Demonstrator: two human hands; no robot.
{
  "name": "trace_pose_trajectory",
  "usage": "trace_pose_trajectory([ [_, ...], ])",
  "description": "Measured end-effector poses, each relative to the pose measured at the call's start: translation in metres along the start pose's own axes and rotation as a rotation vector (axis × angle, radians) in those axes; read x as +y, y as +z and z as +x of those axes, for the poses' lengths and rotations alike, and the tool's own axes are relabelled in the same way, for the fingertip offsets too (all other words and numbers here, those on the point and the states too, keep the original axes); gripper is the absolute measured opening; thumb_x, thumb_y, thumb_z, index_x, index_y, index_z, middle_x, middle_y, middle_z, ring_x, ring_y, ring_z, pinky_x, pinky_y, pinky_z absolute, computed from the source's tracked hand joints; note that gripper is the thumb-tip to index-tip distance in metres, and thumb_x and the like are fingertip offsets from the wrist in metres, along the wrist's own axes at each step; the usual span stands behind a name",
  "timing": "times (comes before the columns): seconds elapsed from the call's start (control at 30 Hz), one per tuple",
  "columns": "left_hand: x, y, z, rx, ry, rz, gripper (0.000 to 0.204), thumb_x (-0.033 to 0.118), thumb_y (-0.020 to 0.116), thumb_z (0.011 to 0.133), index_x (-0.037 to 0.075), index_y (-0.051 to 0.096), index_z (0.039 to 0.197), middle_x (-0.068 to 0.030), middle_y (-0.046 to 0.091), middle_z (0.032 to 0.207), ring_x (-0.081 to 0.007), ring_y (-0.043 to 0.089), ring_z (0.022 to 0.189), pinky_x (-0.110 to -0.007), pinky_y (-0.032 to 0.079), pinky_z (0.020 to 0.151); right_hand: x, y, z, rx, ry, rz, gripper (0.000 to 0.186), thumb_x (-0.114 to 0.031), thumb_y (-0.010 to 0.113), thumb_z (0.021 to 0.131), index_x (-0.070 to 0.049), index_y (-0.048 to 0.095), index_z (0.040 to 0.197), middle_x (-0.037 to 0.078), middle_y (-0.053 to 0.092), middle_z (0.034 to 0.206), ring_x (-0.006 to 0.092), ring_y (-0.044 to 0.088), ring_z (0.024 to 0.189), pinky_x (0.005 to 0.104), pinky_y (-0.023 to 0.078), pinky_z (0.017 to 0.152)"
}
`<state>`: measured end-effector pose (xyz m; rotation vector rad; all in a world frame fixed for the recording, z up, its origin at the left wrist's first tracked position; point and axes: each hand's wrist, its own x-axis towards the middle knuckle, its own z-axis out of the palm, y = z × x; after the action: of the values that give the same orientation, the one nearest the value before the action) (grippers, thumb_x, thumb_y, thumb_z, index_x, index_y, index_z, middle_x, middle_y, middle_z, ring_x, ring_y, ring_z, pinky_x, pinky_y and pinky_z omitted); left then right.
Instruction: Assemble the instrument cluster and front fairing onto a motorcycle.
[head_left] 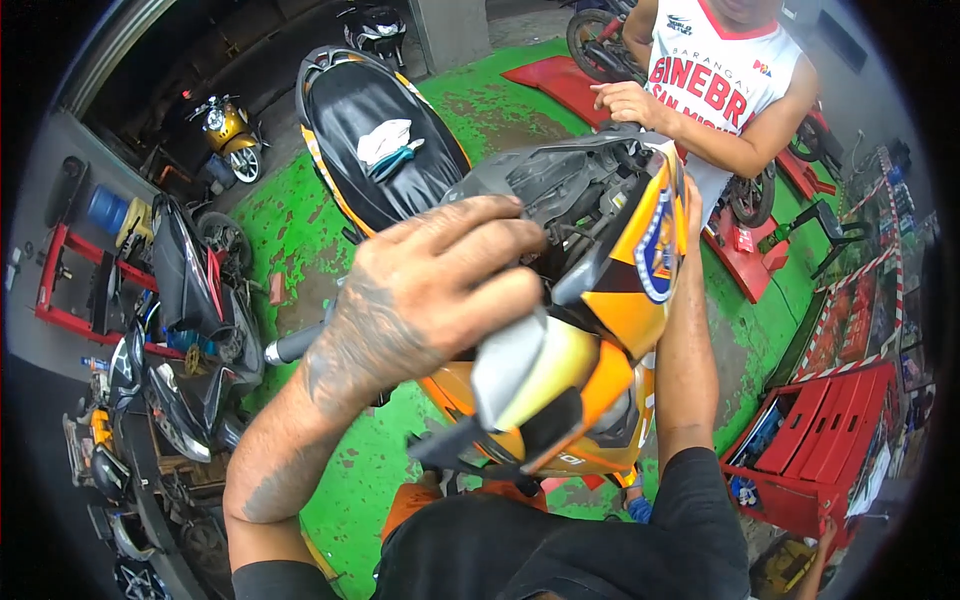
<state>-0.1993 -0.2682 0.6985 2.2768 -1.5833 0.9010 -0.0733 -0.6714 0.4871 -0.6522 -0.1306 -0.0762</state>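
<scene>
One orange scooter front (625, 320) stands just right of centre. My left hand (430, 285) hangs half-curled over its ten o'clock edge; my right hand (693, 215), mostly hidden, lies along its two o'clock edge. I cannot tell whether either grips. I count one black seat (345, 110) at eleven, one co-worker (715, 110) near two. Green floor (275, 225) opens at ten, left of the seat.

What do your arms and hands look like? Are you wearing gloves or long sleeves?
No gloves show, and my black sleeves are short. My left hand has a dark tattoo across its back and wrist, and another dark patch marks that forearm. My right hand is mostly hidden.
</scene>
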Motion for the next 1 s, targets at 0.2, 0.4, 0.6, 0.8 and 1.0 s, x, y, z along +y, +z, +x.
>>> trace_pose_trajectory([
  [0.2,-0.039,-0.011,-0.026,-0.062,0.016,-0.034,0.02,0.015,0.072,0.076,0.008,0.062,0.092,-0.0072,0.071,0.116,-0.028,0.072,0.107,-0.037,0.062,0.084,0.018,0.021,-0.005,0.345,-0.209,-0.176,0.037,-0.029,0.058,0.103,-0.003,0.062,0.13,0.013,0.068,0.125,0.0268,0.067,0.116,0.0404,0.054,0.102],
  [0.4,-0.063,0.007,-0.024,-0.115,-0.142,-0.294,0.028,0.01,0.071,0.084,0.005,0.065,0.111,-0.0086,0.066,0.128,-0.0294,0.067,0.117,-0.035,0.055,0.096,-0.014,-0.049,0.008,0.348,-0.219,-0.143,0.041,-0.029,0.062,0.101,0.0,0.062,0.13,0.013,0.065,0.13,0.0258,0.06,0.125,0.0407,0.05,0.107],
  [0.6,-0.092,0.007,-0.04,-0.043,0.037,-0.077,0.037,0.019,0.074,0.088,0.003,0.066,0.121,-0.0142,0.068,0.121,-0.0327,0.071,0.097,-0.035,0.057,0.083,0.02,0.094,-0.051,0.431,-0.26,-0.411,0.058,-0.041,0.062,0.1,0.003,0.057,0.139,0.022,0.069,0.126,0.0327,0.073,0.106,0.0436,0.059,0.095],
  [0.8,-0.116,0.018,-0.035,-0.111,-0.112,-0.541,0.047,0.025,0.078,0.08,0.009,0.064,0.122,-0.0154,0.064,0.12,-0.0324,0.063,0.118,-0.042,0.05,0.101,0.069,0.137,-0.119,0.32,-0.31,-0.278,0.059,-0.049,0.045,0.105,-0.003,0.056,0.141,0.016,0.064,0.135,0.032,0.065,0.119,0.0465,0.052,0.104],
  [1.0,-0.113,0.014,-0.034,-0.147,0.091,-0.37,0.04,0.02,0.073,0.09,0.001,0.062,0.123,-0.0189,0.07,0.116,-0.0275,0.066,0.111,-0.036,0.05,0.097,0.108,0.177,-0.165,0.273,-0.401,-0.347,0.078,-0.067,0.047,0.096,-0.006,0.055,0.142,0.016,0.058,0.143,0.0385,0.059,0.126,0.0573,0.047,0.108],
])
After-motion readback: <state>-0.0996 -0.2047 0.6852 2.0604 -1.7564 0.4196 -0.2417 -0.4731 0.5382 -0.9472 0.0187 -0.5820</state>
